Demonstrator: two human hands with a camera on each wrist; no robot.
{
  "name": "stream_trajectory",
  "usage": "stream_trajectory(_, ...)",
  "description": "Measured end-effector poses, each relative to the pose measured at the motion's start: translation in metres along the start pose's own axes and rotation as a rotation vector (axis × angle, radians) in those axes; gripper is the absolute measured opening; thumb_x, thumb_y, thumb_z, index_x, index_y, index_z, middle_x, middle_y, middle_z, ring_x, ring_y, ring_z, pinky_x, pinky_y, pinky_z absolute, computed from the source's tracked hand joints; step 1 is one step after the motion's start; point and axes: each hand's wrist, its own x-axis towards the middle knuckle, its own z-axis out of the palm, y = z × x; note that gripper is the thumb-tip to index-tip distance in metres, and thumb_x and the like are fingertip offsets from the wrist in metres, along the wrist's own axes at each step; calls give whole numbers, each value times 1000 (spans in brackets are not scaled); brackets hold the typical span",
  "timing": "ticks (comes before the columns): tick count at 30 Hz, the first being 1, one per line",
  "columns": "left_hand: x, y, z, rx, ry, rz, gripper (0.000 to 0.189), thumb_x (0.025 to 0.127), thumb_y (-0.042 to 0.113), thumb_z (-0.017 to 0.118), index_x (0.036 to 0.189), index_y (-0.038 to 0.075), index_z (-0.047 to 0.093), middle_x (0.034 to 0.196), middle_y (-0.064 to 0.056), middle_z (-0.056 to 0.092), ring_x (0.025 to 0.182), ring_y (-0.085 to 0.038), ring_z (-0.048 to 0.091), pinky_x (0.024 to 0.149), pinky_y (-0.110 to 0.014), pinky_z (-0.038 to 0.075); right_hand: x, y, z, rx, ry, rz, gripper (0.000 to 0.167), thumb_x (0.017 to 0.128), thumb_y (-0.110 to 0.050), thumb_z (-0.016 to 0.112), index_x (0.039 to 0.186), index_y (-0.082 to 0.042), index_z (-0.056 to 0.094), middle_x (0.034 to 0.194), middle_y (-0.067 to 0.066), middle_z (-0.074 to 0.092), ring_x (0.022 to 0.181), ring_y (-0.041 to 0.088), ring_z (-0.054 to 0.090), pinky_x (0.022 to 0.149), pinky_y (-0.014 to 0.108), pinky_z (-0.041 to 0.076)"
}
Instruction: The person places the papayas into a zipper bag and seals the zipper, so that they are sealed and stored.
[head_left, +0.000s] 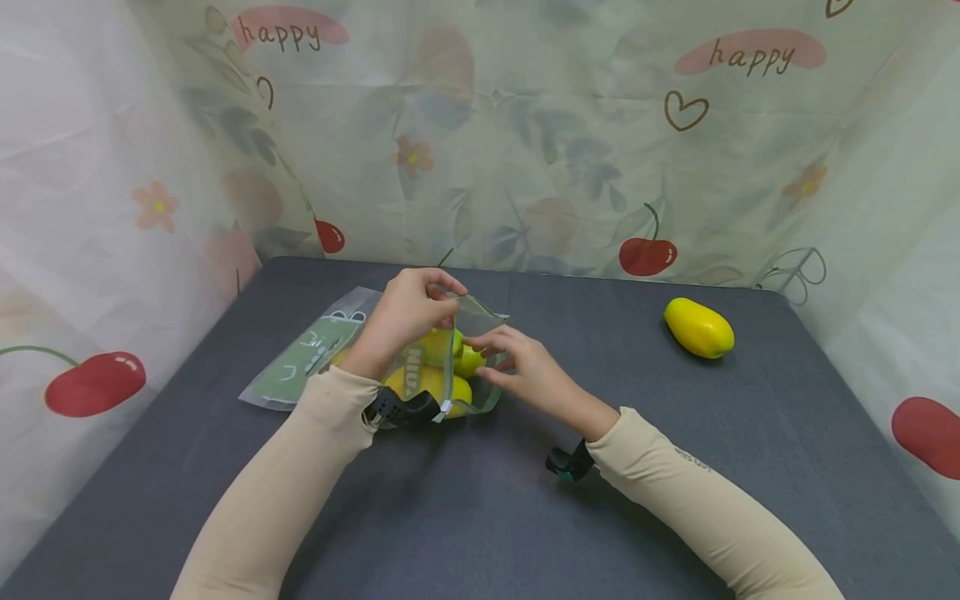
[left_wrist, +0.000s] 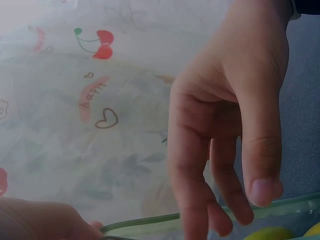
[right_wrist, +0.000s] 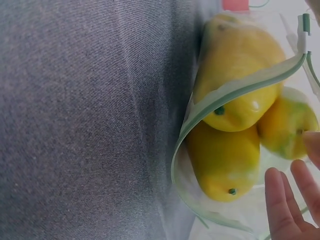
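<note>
A clear zip bag (head_left: 411,375) with a green-edged mouth lies at the middle of the table and holds several yellow-green mangoes (right_wrist: 225,160). My left hand (head_left: 412,304) pinches the upper edge of its mouth from above. My right hand (head_left: 528,371) is at the other side of the mouth, fingers loosely bent and thumb apart. In the right wrist view, its fingers (right_wrist: 282,205) point in over the opening beside the fruit. The left wrist view has the right hand's fingertips hanging at the green zip strip (left_wrist: 145,221).
A single yellow mango (head_left: 699,328) lies at the back right of the dark table (head_left: 480,517). Flat clear plastic with a green print (head_left: 311,354) lies left of my left wrist. Printed curtains (head_left: 510,150) stand behind the table and along both sides.
</note>
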Motion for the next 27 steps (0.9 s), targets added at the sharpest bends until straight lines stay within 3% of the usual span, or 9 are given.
stream_trajectory(12, 0, -1, 2, 28, 11, 6, 22, 89, 10, 58, 107, 13, 69, 87, -8, 70, 71, -19, 69, 67, -32, 55, -2, 2, 2, -15, -74, 15, 35, 89, -10, 68, 124, -8, 64, 120, 7, 59, 104, 20, 63, 81, 26, 55)
stream_trajectory(27, 2, 0, 2, 8, -5, -30, 25, 89, 10, 58, 111, 11, 68, 90, -9, 69, 87, -33, 70, 82, -45, 55, -6, 4, -12, 12, -43, 52, 35, 90, -10, 67, 124, -7, 62, 122, 8, 61, 108, 28, 63, 87, 39, 54)
